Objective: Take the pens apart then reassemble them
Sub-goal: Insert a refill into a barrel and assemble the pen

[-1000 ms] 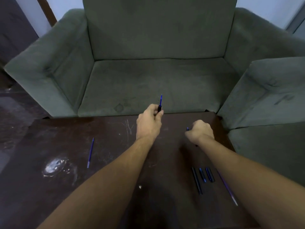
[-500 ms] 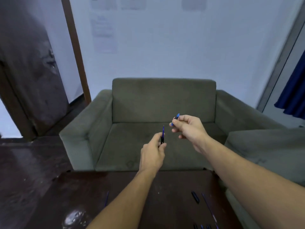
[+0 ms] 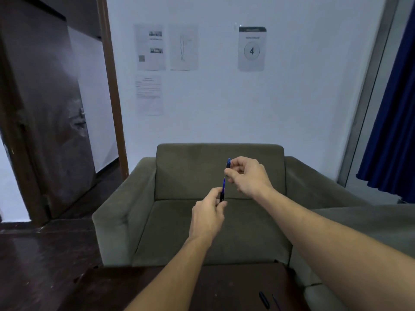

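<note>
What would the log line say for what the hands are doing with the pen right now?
left hand: holds thin blue refill upright | right hand: holds small blue pen piece above it | dark table: loose parts

Green sofa against white wall, dark door left

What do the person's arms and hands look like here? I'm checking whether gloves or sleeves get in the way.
Both arms are bare to the bottom edge of the picture: no sleeves show. The left hand and right hand wear no gloves, and no watch, bracelet or ring is visible.
</note>
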